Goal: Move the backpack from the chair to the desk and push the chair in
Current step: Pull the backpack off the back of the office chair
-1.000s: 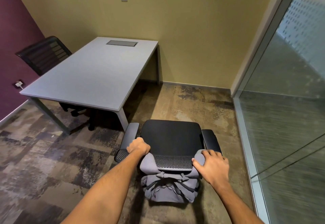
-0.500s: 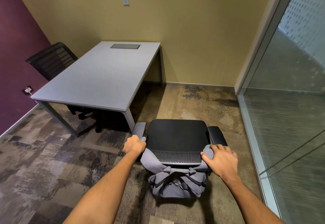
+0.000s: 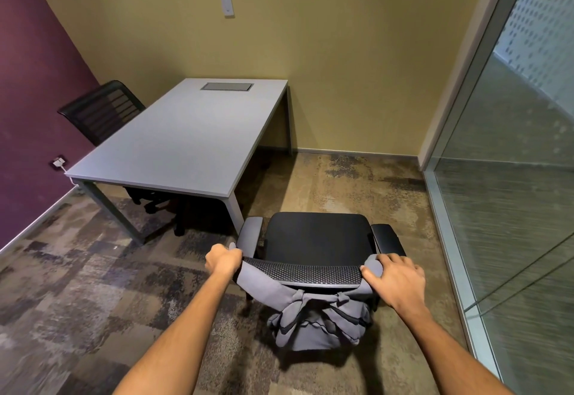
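Head view: my left hand (image 3: pixel 224 258) and right hand (image 3: pixel 394 279) each grip a backpack (image 3: pixel 313 317) strap over the chair (image 3: pixel 316 239) back; next, lift it toward the desk (image 3: pixel 186 143) ahead-left.

Backpack (image 3: pixel 313 317): hung behind the chair (image 3: pixel 316 236) back.
Left hand (image 3: pixel 223 260), right hand (image 3: pixel 394 279): closed on its straps.
Desk (image 3: pixel 186 137): bare.

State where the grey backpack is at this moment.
In the head view the grey backpack hangs behind the backrest of the near chair, low and centre-right, its straps over the top between the left hand and right hand.
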